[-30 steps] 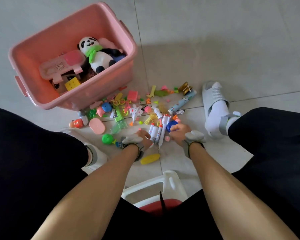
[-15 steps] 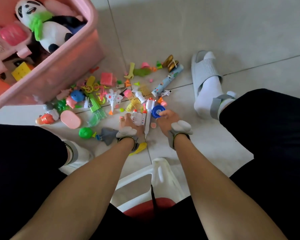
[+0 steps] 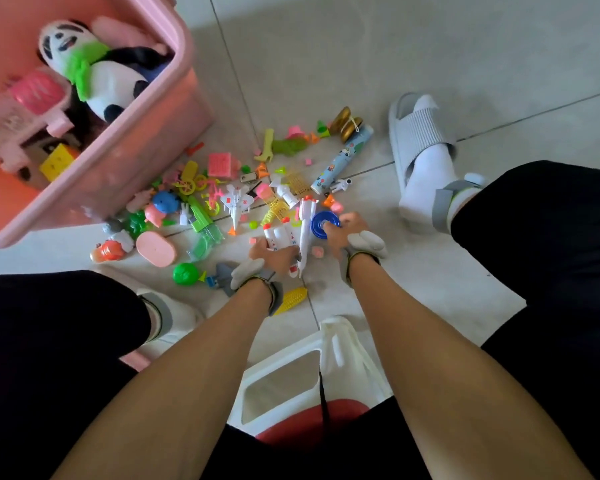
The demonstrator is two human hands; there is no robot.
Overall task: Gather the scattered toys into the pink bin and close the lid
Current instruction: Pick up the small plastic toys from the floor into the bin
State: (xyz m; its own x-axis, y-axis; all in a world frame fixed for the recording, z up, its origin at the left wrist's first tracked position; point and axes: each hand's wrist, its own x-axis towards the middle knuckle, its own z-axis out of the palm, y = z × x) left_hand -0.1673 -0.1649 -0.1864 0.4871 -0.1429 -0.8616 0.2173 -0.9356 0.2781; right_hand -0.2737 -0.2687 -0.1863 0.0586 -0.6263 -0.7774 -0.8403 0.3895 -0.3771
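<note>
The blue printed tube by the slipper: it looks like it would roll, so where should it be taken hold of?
Grip the blue printed tube across its middle, coming from above. It lies flat on the floor, long and round, with bare tile along its right side for fingers.

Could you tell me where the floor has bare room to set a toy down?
Bare tile lies beyond the slipper and the pink bin, at the frame's top. It is crowded between bin and slipper, around both hands.
</note>
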